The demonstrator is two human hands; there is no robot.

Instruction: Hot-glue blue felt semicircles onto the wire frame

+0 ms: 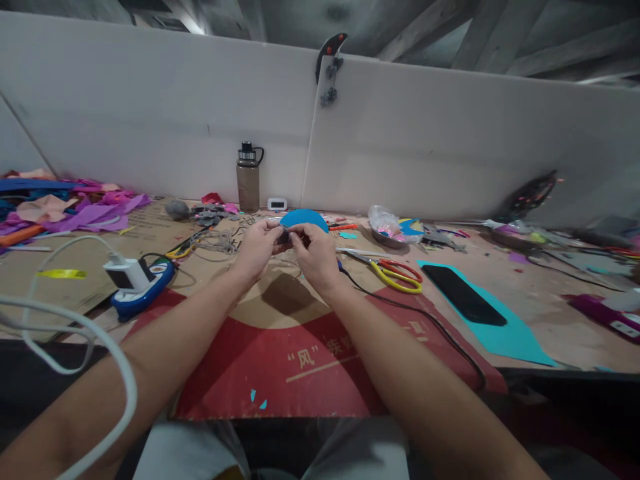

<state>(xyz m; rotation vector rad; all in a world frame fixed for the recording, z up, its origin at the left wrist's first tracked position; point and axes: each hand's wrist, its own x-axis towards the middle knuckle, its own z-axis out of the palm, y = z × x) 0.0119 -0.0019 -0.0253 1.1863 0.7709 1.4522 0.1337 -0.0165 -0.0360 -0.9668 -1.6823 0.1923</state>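
Note:
Both hands meet above a red and tan cardboard sheet (225, 373). My left hand (256, 250) pinches a small dark piece (285, 237), too small and covered to name. From the other side, the fingers of my right hand (318, 259) close on the same piece. Just behind the fingertips is a bright blue rounded piece (305, 219), its lower part hidden by the hands. Scissors (396, 277) with red and yellow handles lie right of my right hand. A thin dark cord (415, 308) runs from near my right wrist across the cardboard.
A white cable (131, 380) loops over the left forearm, near a blue power strip (145, 297). Fabric scraps (90, 213) pile up at far left. A bottle (249, 183) stands by the partition (150, 113). On the right, a black phone (465, 293) rests on a turquoise sheet (515, 340).

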